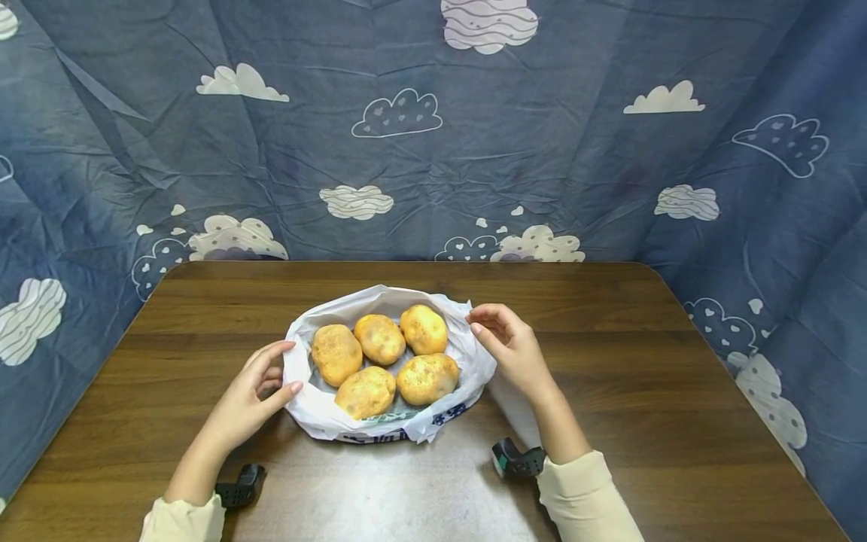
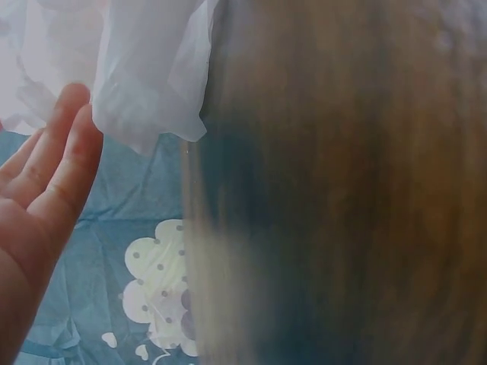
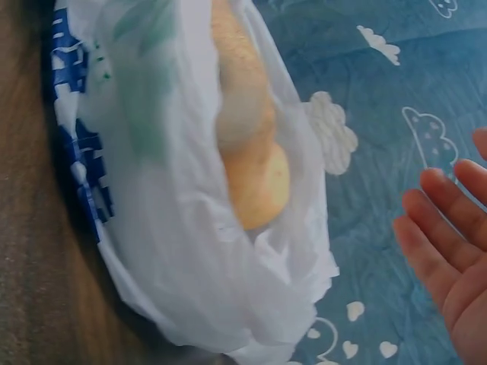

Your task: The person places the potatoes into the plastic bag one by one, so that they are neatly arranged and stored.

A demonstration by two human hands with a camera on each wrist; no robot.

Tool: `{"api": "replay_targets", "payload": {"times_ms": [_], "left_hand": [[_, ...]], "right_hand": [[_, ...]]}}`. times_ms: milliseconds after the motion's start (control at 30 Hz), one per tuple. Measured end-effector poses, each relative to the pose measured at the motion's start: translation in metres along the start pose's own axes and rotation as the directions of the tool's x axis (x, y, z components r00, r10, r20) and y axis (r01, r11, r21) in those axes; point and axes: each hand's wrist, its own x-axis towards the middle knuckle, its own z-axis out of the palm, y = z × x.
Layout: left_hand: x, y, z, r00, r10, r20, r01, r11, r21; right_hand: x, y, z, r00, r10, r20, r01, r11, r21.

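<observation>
A white plastic bag (image 1: pixel 314 406) with dark blue print lies wide open on the table, its rim folded loosely outward. Inside it sit several yellow-brown potatoes (image 1: pixel 366 393), spread side by side. My left hand (image 1: pixel 247 399) is at the bag's left rim, and in the left wrist view the extended fingers (image 2: pixel 72 163) touch the plastic. By the right rim is my right hand (image 1: pixel 515 357), its fingers loosely bent. The right wrist view shows that hand (image 3: pixel 456 251) apart from the bag (image 3: pixel 175 258), holding nothing, with potatoes (image 3: pixel 262 182) visible through the opening.
The bag stands near the middle of a brown wooden table (image 1: pixel 630 399). A blue cloth (image 1: pixel 420 165) with white clouds hangs behind the table and along its sides. Black wrist cameras (image 1: pixel 518 458) are strapped to both wrists.
</observation>
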Motion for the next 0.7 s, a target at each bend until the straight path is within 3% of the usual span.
{"api": "replay_targets", "payload": {"times_ms": [200,433,700], "left_hand": [[0.002,0.000,0.000,1.000,0.001,-0.031,0.001,0.997,0.076],[0.004,0.008,-0.002,0.996,0.056,-0.076,-0.040,0.980,0.194],[0.001,0.024,-0.003,0.993,0.111,-0.035,-0.095,0.946,0.310]], "right_hand": [[0.000,-0.002,-0.004,0.997,-0.036,-0.069,0.040,0.997,0.069],[0.001,0.010,-0.013,0.987,-0.110,-0.122,0.121,0.989,0.087],[0.000,-0.010,-0.019,0.979,-0.150,-0.139,0.155,0.987,0.027]]}}
